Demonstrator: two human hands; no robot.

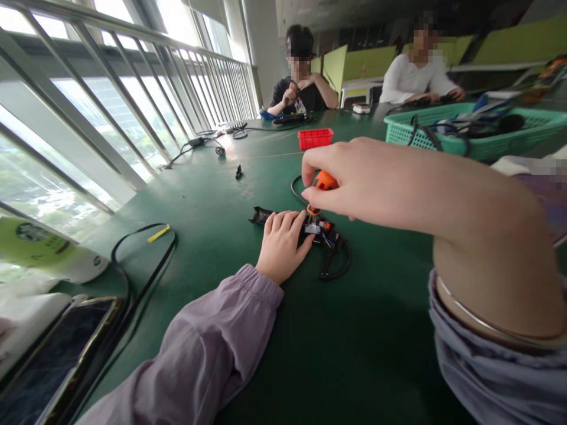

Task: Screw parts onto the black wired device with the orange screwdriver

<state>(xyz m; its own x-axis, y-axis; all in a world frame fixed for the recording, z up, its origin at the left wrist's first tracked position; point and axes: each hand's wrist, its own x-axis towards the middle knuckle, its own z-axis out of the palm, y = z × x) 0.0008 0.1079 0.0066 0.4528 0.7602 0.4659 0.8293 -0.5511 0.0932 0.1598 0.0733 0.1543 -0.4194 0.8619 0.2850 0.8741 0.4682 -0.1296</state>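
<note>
My left hand (286, 245) is closed on a black device housing (264, 216) lying on the green table (212, 248). Bared parts of the device show a grey block (312, 228) and blue and yellow wires (326, 239). A black cable loops around its right side. Over it, my right hand (354, 183) has its thumb and fingers around the orange handle of a screwdriver (325, 180), held upright. The screwdriver's lower end comes down at the grey block; whether its tip touches a screw is too small to tell.
A red box (315, 139) stands beyond my hands, a green basket (473, 141) of tools at right. A phone (66, 348), black strap (163, 265) and green-white cup (48, 251) lie left. Two people sit across the table; a railing runs along the left.
</note>
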